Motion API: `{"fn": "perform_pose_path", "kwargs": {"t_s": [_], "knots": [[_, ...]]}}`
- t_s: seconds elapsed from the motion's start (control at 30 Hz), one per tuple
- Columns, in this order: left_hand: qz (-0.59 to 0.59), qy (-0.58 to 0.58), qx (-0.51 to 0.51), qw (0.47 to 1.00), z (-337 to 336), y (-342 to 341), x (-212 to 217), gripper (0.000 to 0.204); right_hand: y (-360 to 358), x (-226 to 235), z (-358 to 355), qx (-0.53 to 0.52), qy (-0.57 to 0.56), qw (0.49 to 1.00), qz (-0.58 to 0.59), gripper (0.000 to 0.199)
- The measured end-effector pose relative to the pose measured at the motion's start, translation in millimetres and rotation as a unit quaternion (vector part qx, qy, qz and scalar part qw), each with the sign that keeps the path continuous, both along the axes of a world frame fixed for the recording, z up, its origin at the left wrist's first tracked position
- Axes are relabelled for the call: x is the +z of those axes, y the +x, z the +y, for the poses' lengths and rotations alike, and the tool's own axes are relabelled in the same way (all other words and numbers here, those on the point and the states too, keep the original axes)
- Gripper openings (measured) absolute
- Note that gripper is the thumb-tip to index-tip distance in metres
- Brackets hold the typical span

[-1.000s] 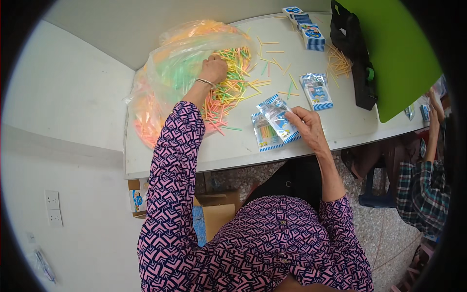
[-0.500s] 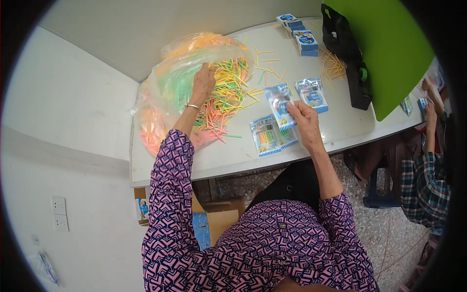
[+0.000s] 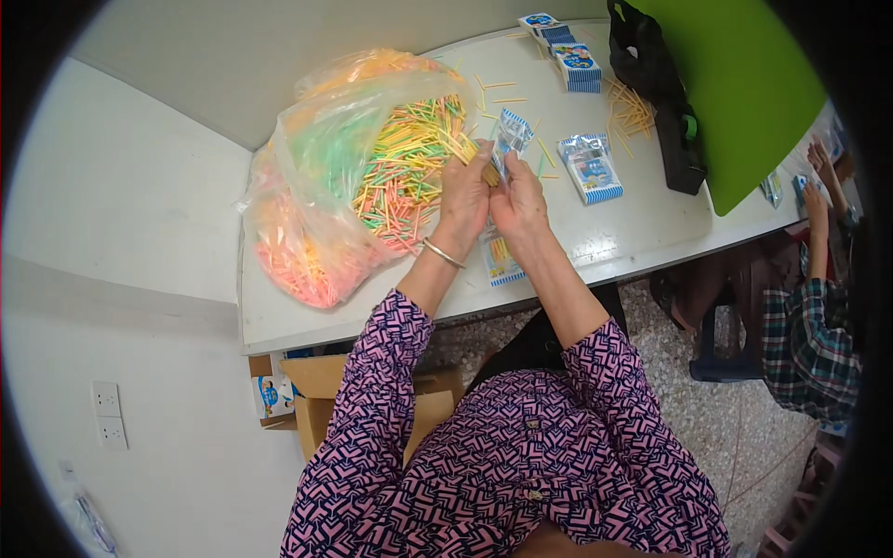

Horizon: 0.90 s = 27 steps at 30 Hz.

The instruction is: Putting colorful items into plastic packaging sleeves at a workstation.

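Observation:
My left hand (image 3: pixel 464 192) is closed on a small bunch of thin yellow sticks (image 3: pixel 458 145). Beside it, almost touching, my right hand (image 3: pixel 522 199) grips a small blue-and-white packet (image 3: pixel 513 129). The sticks' ends lie close to the packet, but my fingers hide whether any are inside. To the left, a large clear plastic bag (image 3: pixel 321 153) lies open, with a heap of yellow, pink and green sticks (image 3: pixel 407 172) showing. Under my right wrist, a packet with sticks in it (image 3: pixel 500 253) is partly covered. Further right lie more small packets (image 3: pixel 590 169), overlapping.
Stacked packets (image 3: pixel 577 67) stand at the back of the white table (image 3: pixel 642 232). Loose pale sticks (image 3: pixel 631 110) lie by a black holder (image 3: pixel 682 153), in front of a green partition (image 3: pixel 744 93). A co-worker's hands (image 3: pixel 819 191) show at far right. Below is an open cardboard box (image 3: pixel 316 409).
My left hand has come out of the bag, moving right with a bunch of sticks. My right hand has drawn left and slightly up with the packet, so both hands meet.

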<state>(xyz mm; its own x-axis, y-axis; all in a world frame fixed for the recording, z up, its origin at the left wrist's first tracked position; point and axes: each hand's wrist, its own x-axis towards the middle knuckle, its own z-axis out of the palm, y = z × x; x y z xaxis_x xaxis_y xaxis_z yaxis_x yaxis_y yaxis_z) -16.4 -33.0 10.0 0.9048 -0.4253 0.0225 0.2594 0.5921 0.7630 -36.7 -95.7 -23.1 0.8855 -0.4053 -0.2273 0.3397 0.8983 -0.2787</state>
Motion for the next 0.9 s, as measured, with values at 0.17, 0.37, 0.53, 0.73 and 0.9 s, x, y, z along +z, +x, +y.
{"fn": "perform_pose_path", "kwargs": {"t_s": [0.17, 0.37, 0.53, 0.73, 0.9], "knots": [[-0.024, 0.053, 0.036, 0.998, 3.7, -1.2, -9.4, 0.015, -6.2, 5.9, 0.9, 0.01, 0.001, 1.0, 0.013, 0.016], [-0.074, 0.077, 0.053, 0.993, 4.0, 8.4, -2.0, 0.011, -12.6, 7.1, -11.7, 0.032, -0.049, 0.998, -0.005, 0.013], [-0.144, 0.187, 0.079, 0.969, 24.8, 34.7, -2.0, 0.013, -23.7, 12.4, -30.9, 0.0, -0.184, 0.983, -0.022, 0.013], [-0.311, 0.394, 0.145, 0.853, 40.0, 60.1, -16.4, 0.019, -43.1, 15.6, -53.9, 0.036, -0.325, 0.945, 0.008, 0.011], [-0.401, 0.49, 0.168, 0.756, 43.4, 66.2, -19.6, 0.02, -57.2, 15.4, -55.5, 0.09, -0.366, 0.926, 0.027, 0.013]]}}
